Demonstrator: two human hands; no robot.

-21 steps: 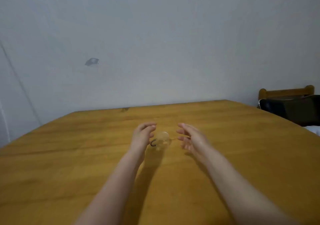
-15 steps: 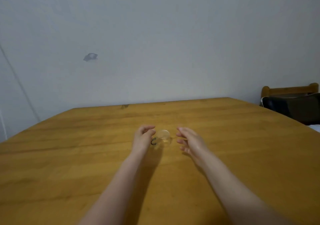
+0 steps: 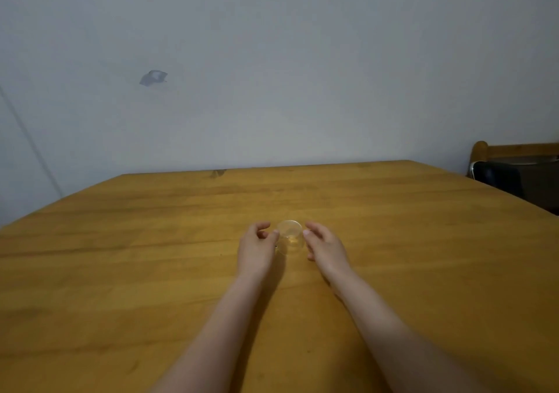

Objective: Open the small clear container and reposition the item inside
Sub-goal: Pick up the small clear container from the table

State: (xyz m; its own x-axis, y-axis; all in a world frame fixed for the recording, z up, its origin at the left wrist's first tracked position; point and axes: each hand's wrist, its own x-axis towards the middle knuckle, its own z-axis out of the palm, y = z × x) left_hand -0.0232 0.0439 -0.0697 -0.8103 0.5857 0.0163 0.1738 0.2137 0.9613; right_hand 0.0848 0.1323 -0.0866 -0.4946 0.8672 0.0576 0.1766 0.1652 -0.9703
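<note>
Small clear round container (image 3: 289, 237) stands upright on the table (image 3: 151, 256).

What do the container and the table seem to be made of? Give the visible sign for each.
Container: probably clear plastic, perhaps glass; the table shows through it and its rim glints.
Table: wood with a smooth satin finish; grain lines and plank seams run across it.

Two bare forearms reach in from the lower edge, slender and smooth; no sleeve covers either as far as the frame shows; the left hand (image 3: 256, 249) and right hand (image 3: 326, 246) wear no rings, watch, gloves or bands; nails look short and unpainted.
</note>
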